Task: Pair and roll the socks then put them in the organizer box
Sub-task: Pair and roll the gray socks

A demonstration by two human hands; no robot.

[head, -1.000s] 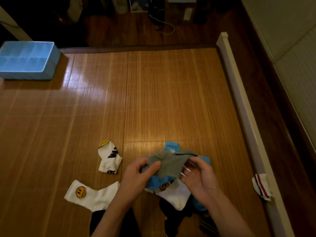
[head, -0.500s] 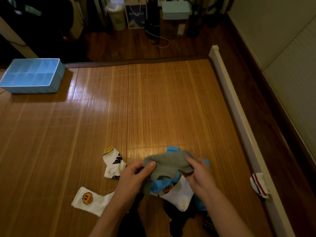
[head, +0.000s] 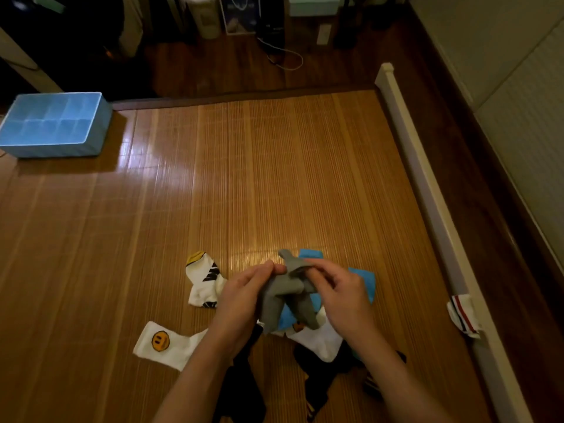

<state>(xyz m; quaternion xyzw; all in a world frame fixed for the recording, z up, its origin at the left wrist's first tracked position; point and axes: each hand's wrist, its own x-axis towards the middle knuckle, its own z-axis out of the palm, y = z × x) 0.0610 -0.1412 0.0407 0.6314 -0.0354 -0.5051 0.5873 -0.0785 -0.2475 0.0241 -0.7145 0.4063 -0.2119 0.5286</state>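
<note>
Bamboo mat (head: pixel 274 178) filled most of view. Blue organizer box (head: pixel 52 149) sat way off at 10 o'clock, well apart from the rest. Sock pile (head: pixel 320 346) lay at 6 o'clock, blue sock (head: pixel 363 276) poking out far side. Left hand (head: pixel 241 303) and right hand (head: pixel 345 297) both pinched grey sock (head: pixel 283 297) above pile, ends dangling. Smiley sock (head: pixel 164 343) lay at 7 o'clock, yellow-toed white sock (head: pixel 204 282) near it. Striped sock (head: pixel 462 319) sat against rail (head: pixel 427 178), 4 o'clock.
</note>
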